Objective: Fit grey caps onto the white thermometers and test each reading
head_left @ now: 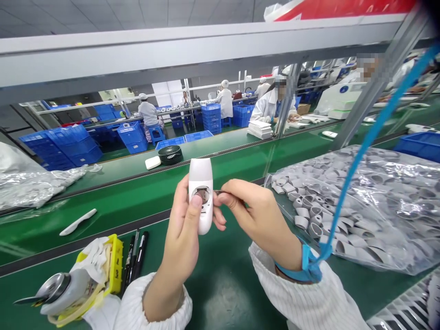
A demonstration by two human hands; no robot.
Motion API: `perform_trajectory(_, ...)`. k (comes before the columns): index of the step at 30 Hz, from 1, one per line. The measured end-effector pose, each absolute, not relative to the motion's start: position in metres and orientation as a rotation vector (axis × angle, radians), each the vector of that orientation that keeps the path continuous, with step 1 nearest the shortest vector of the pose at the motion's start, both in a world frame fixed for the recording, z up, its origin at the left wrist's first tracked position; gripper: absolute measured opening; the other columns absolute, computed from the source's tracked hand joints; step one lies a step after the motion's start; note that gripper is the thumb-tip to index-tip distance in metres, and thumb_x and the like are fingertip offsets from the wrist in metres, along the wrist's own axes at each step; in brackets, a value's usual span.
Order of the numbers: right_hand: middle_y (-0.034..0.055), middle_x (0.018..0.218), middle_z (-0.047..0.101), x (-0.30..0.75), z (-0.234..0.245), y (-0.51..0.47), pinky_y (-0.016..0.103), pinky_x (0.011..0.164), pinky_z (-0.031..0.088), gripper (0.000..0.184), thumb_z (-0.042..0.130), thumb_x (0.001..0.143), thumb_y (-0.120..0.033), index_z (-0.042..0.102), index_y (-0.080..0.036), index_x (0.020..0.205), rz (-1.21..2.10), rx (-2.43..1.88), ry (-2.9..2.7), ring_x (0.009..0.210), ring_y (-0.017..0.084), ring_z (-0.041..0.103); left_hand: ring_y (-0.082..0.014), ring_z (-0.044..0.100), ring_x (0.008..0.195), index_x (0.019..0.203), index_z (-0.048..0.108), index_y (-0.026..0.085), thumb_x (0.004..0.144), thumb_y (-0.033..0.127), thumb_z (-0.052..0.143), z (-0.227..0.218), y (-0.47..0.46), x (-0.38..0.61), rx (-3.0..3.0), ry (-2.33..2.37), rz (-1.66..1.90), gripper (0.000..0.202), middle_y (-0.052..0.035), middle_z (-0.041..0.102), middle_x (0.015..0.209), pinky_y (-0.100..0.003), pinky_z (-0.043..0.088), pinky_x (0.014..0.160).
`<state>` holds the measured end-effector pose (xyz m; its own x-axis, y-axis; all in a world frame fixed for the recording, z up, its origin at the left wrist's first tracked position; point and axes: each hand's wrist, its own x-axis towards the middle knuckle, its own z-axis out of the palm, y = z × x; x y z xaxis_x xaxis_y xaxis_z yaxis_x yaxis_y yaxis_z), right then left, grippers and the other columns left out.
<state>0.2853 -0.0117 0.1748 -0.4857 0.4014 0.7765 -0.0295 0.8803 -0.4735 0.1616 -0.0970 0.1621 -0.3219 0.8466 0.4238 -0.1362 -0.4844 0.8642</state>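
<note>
1. Nearest you, toward the counter's near left corner, a yellow tray carries a tilted bottle and crumpled white scraps. Dark pens lie just beside its right side.
2. Your right wrist wears a blue strap with its cord.
3. A clear bag of grey rings covers much of the counter's right side.
4. The white device is raised above the counter, toward its far edge. Your left hand has its fingers wrapped around it, thumb at the round opening.
5. Your right hand pinches a thin dark piece at the device's right side, fingertips narrow. I can't tell what it is.
6. The step in hand looks like work at that opening. The next move seems to call for a steady left grip and a fine right pinch.
7. Beyond the counter's far edge, a white piece lies on the green strip.
8. On the ledge past it sits a black grille; farther back are blue crates and seated co-workers.
</note>
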Motion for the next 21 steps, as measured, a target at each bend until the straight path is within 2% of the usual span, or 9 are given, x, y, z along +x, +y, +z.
perform_trajectory(5,-0.0021,0.059,0.055,0.285,0.17,-0.015,0.026,0.057,0.032,0.037,0.052,0.104,-0.025,0.056,-0.019,0.068,0.002,-0.457,-2.1,0.054,0.012,0.049,-0.0115,0.062,0.068,0.141,0.05,0.03,0.106,0.04,0.047,0.155,-0.098,0.162,1.444,1.285,1.929,0.036,0.0008,0.065,0.09,-0.023,0.054,0.06)
perform_trajectory(7,-0.0019,0.058,0.053,0.286,0.169,-0.015,0.027,0.055,0.03,0.038,0.052,0.104,-0.026,0.057,-0.018,0.067,-0.089,-0.495,-2.093,0.052,0.012,0.047,-0.0113,0.059,0.068,0.142,0.051,0.031,0.106,0.041,0.047,0.154,-0.099,0.161,1.544,1.446,1.92,0.037,0.0004,0.064,0.093,-0.023,0.051,0.06)
perform_trajectory(11,-0.0043,0.058,0.053,0.287,0.17,-0.012,0.024,0.053,0.031,0.035,0.055,0.102,-0.023,0.056,-0.018,0.068,0.178,-0.374,-2.151,0.05,0.009,0.045,-0.0093,0.053,0.057,0.139,0.053,0.03,0.106,0.042,0.047,0.161,-0.102,0.155,1.414,1.403,1.793,0.036,0.0023,0.062,0.082,-0.02,0.045,0.05)
perform_trajectory(13,-0.0046,0.06,0.058,0.287,0.171,-0.011,0.021,0.054,0.033,0.032,0.055,0.103,-0.023,0.059,-0.018,0.072,0.373,-0.3,-2.176,0.051,0.008,0.047,-0.0077,0.05,0.048,0.128,0.057,0.024,0.104,0.043,0.05,0.166,-0.102,0.149,1.26,1.21,1.691,0.031,0.003,0.061,0.074,-0.018,0.04,0.043)
perform_trajectory(16,-0.0032,0.064,0.063,0.285,0.171,-0.011,0.021,0.055,0.036,0.028,0.056,0.103,-0.024,0.062,-0.018,0.076,0.36,-0.266,-2.112,0.052,0.008,0.05,-0.0057,0.046,0.041,0.116,0.059,0.019,0.101,0.042,0.055,0.171,-0.098,0.143,1.126,1.028,1.582,0.028,0.003,0.06,0.068,-0.015,0.035,0.038)
perform_trajectory(19,-0.0019,0.063,0.064,0.284,0.171,-0.009,0.024,0.058,0.037,0.022,0.052,0.104,-0.021,0.068,-0.017,0.09,0.05,-0.206,-2.039,0.055,0.01,0.053,-0.0061,0.048,0.043,0.134,0.054,0.019,0.1,0.039,0.055,0.171,-0.095,0.14,1.102,1.028,1.526,0.04,0.0021,0.062,0.07,-0.015,0.036,0.039)
perform_trajectory(21,-0.0011,0.063,0.064,0.285,0.172,-0.008,0.026,0.057,0.036,0.025,0.047,0.105,-0.016,0.071,-0.016,0.1,-0.09,-0.138,-2.064,0.058,0.012,0.056,-0.006,0.047,0.043,0.142,0.05,0.017,0.1,0.039,0.052,0.17,-0.093,0.14,1.111,1.013,1.47,0.047,0.0015,0.062,0.07,-0.015,0.036,0.04)
